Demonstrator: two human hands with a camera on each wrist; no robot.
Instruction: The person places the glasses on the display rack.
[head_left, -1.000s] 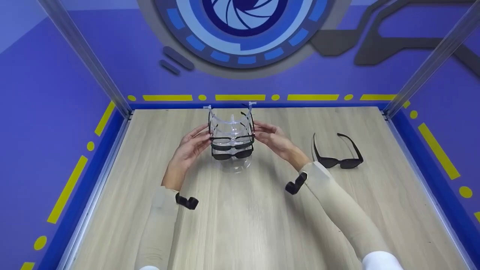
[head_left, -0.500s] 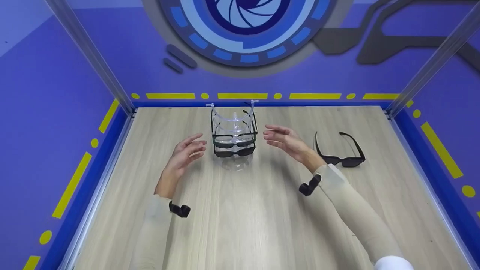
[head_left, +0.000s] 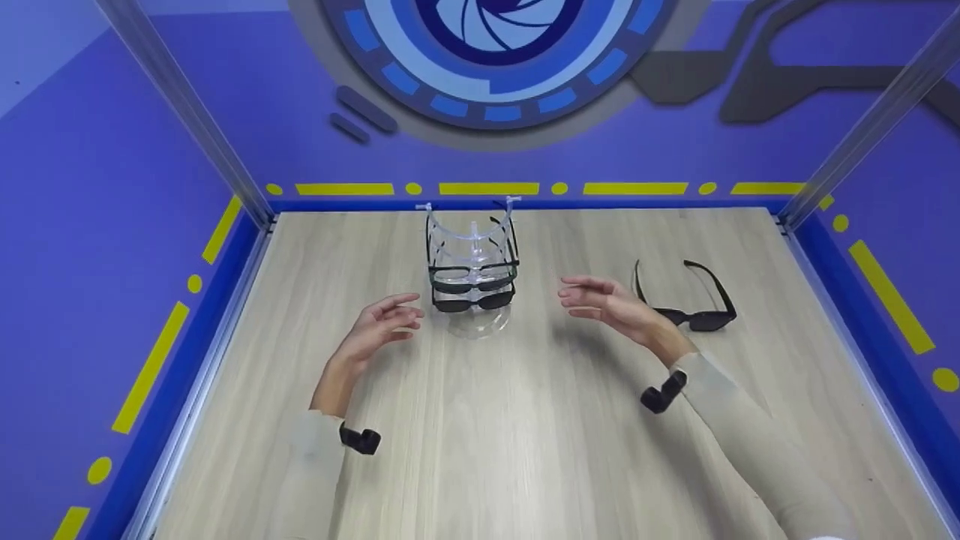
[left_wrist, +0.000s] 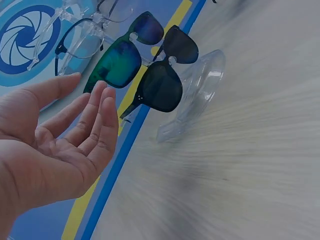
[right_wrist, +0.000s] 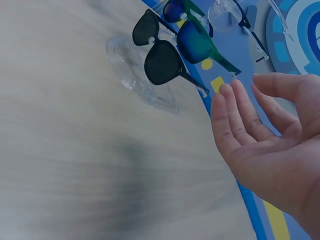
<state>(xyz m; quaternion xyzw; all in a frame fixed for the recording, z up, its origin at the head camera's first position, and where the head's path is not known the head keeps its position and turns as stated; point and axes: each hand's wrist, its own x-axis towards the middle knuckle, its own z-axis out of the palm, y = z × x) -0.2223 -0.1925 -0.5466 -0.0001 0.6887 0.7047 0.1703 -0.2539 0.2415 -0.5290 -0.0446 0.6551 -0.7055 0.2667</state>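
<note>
A clear plastic glasses stand (head_left: 474, 232) stands at the back middle of the table. It carries three pairs: clear-lens glasses with a dark frame (right_wrist: 243, 19) on top, green-framed mirrored sunglasses (left_wrist: 119, 64) below, and black sunglasses (left_wrist: 162, 82) lowest. My left hand (head_left: 384, 326) hovers left of the stand, fingers loosely bent and holding nothing. To the right, farther from the stand, my right hand (head_left: 611, 306) is likewise in the air with relaxed fingers. Behind its wrist another pair of black sunglasses (head_left: 709, 321) lies on the table, one lens partly hidden by the hand.
The light wooden table (head_left: 480, 450) is bounded by blue printed walls (head_left: 247, 90) at the back and sides. Metal posts (head_left: 187, 112) rise at the back corners. The stand's clear round base (head_left: 480, 322) sticks out toward the front.
Both hands have let go of the glasses on the stand and drawn back toward the front. The right hand has also moved right, near the loose sunglasses. The glasses on the stand remain in place.
</note>
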